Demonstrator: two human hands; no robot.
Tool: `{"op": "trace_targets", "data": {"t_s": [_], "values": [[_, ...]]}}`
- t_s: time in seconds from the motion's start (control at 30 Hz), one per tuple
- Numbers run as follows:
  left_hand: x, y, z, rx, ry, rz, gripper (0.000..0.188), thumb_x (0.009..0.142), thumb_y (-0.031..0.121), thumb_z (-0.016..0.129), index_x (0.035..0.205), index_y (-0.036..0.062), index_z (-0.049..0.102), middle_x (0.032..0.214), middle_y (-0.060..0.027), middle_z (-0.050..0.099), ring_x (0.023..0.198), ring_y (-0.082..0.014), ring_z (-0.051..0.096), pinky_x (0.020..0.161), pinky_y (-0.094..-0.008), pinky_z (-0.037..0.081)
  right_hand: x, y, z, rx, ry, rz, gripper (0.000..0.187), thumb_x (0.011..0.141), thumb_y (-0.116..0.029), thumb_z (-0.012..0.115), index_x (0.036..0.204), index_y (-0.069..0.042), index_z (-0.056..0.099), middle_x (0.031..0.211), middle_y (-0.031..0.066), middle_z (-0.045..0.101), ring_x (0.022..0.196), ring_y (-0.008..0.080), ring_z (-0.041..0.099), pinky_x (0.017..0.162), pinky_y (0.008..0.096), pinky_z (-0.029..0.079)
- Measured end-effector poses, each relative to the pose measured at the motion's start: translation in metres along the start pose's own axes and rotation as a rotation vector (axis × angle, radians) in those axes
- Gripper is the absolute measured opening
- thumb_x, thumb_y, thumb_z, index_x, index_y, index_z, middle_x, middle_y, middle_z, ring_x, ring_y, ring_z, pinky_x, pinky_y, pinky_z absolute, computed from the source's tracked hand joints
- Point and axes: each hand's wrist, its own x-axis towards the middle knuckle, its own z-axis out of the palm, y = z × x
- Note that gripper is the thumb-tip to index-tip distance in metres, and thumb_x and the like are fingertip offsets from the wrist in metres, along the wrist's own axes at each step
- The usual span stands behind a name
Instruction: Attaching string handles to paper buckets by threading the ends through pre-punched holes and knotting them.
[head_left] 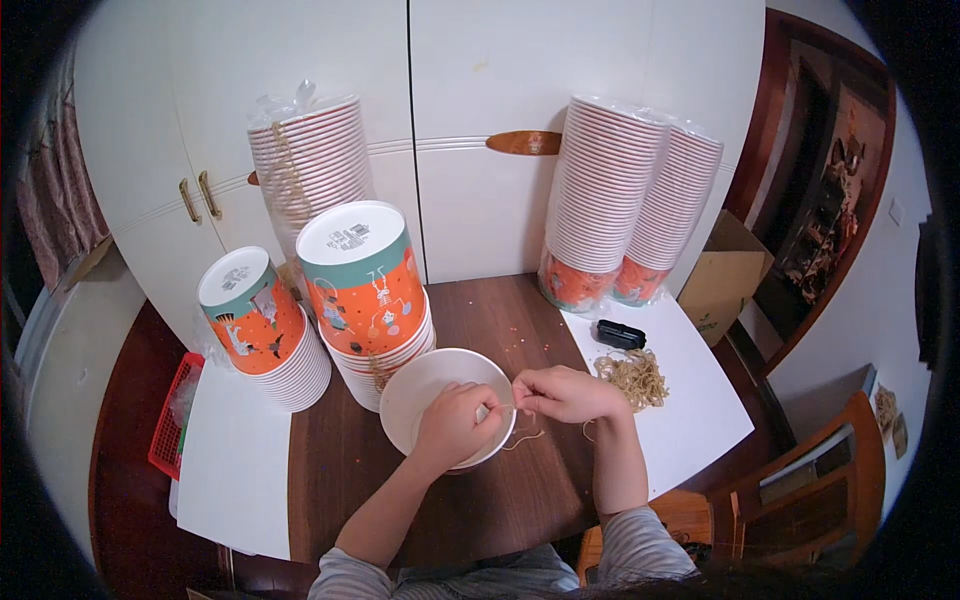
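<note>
Left hand (456, 427): over the open, round white paper bucket (403, 398), our grip pinching thin tan string (524, 438).
Right hand (563, 395): our grip pinches the same string beside the bucket's right rim.
String: between our hands, a tail trailing over the dark brown wooden surface (480, 515).

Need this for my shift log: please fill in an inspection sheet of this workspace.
Surface: brown table with white side areas; small specks near the back.
Job's things: white tub, open end up; thin tan cord; tangled cord heap; inverted orange-and-green tubs at left; bagged tub stacks behind.
Clutter: black case beside the heap.
Hands: left hand curled over the tub, grip unclear; right hand pinching cord by its rim.
Cables: nothing seen.
Surroundings: white cabinet, wooden chair, red basket.
</note>
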Motion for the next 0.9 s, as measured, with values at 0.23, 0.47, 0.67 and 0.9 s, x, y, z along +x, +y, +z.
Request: {"op": "trace_targets", "data": {"t_s": [0.23,0.47,0.67,0.9], "values": [[-0.0003,-0.0025,0.0011,0.006,0.018,0.016,0.011,0.071,0.017,0.058,0.070,0.0068,0.055,0.070,-0.0077,0.057,0.070,-0.0270,0.052,0.063,-0.0371,0.042,-0.0004,0.0004,-0.0020,0.012,-0.040,-0.003,0.010,0.083,-0.013,0.054,0.086,-0.004,0.050,0.071,0.0047,0.058,0.065,0.0146,0.057,0.058,0.0280,0.044],[-0.0002,-0.0027,0.0015,0.012,0.016,0.018,0.010,0.071,0.016,0.058,0.071,0.0070,0.055,0.071,-0.0077,0.057,0.070,-0.0276,0.053,0.062,-0.0378,0.042,-0.0016,0.0019,-0.0039,0.038,-0.068,0.009,0.019,0.077,-0.011,0.065,0.084,-0.004,0.048,0.065,0.0001,0.052,0.061,0.0065,0.050,0.054,0.0224,0.041],[-0.0001,-0.0037,0.0023,0.015,0.023,0.026,0.011,0.072,0.017,0.058,0.070,0.0070,0.054,0.070,-0.0075,0.057,0.068,-0.0271,0.052,0.061,-0.0377,0.042,0.0001,0.0011,-0.0025,0.106,-0.014,0.028,0.025,0.073,-0.011,0.069,0.089,-0.003,0.051,0.062,-0.0005,0.053,0.057,0.0060,0.049,0.052,0.0218,0.041],[-0.0003,-0.0048,0.0021,0.021,0.027,0.022,0.011,0.072,0.017,0.058,0.070,0.0069,0.054,0.069,-0.0070,0.057,0.067,-0.0262,0.052,0.061,-0.0371,0.042,0.0034,-0.0064,-0.0018,-0.028,0.028,0.023,0.024,0.070,-0.012,0.071,0.086,-0.003,0.055,0.059,0.0007,0.052,0.053,0.0081,0.049,0.051,0.0239,0.041]]}}
